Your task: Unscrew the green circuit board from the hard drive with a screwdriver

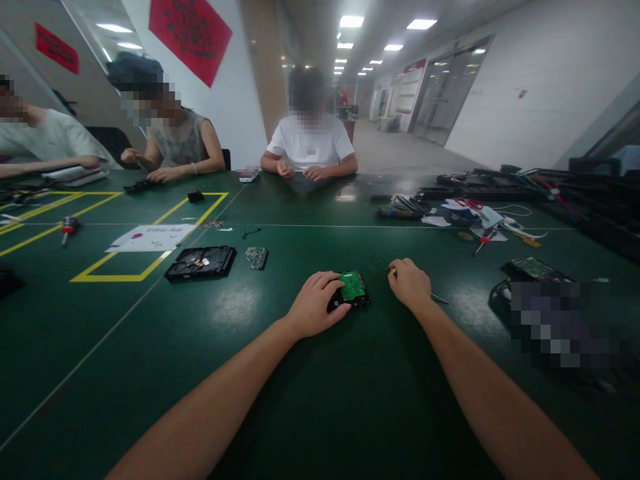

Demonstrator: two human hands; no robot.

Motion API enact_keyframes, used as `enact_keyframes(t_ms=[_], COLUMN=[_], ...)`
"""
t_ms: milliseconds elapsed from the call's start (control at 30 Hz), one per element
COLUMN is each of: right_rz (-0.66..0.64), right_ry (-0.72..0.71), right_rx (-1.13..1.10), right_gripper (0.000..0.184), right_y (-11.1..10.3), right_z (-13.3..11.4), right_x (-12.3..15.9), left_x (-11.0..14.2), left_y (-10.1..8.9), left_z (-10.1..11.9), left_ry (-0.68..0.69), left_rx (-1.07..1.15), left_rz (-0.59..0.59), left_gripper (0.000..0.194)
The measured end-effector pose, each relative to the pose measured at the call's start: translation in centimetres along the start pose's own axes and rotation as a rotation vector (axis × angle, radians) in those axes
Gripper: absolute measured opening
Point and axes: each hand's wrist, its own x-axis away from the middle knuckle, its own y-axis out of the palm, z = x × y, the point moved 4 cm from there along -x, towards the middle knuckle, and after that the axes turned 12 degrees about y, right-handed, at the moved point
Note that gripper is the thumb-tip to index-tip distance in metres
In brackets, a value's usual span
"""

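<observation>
A hard drive [352,287] lies on the table with its green circuit board facing up. My left hand [316,300] grips it from the left, fingers over the far part and thumb along the near edge. To the right of the drive, my right hand [411,285] is closed around what looks like a screwdriver [440,299]. Its thin metal shaft sticks out to the right below the hand, and a yellow bit shows at the fingertips; most of it is hidden. Tiny dark pieces, perhaps screws [377,262], lie just beyond, between the hands.
At left lie an opened black drive casing [201,263] and a loose circuit board [257,258]. Paper [153,238] lies over yellow tape. Cables and tools [400,214] are at far right, a red-handled screwdriver [484,241] nearer. Dark equipment [540,268] stands right. Several people sit opposite.
</observation>
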Motion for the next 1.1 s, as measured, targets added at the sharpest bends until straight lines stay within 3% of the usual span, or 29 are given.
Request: enact_keyframes(t_ms=[667,1100], right_rz=[0.053,-0.003], right_ry=[0.014,0.011], right_rx=[0.026,-0.004], right_gripper=[0.029,0.028], right_y=[-0.2,-0.5], right_z=[-0.6,-0.3], right_x=[1.2,1.9], left_x=[0.0,0.1], left_y=[0.1,0.0], left_z=[-0.1,-0.1], left_ry=[-0.003,-0.026], left_rx=[0.009,0.026], left_rz=[-0.007,-0.018], left_gripper=[0.048,0.054])
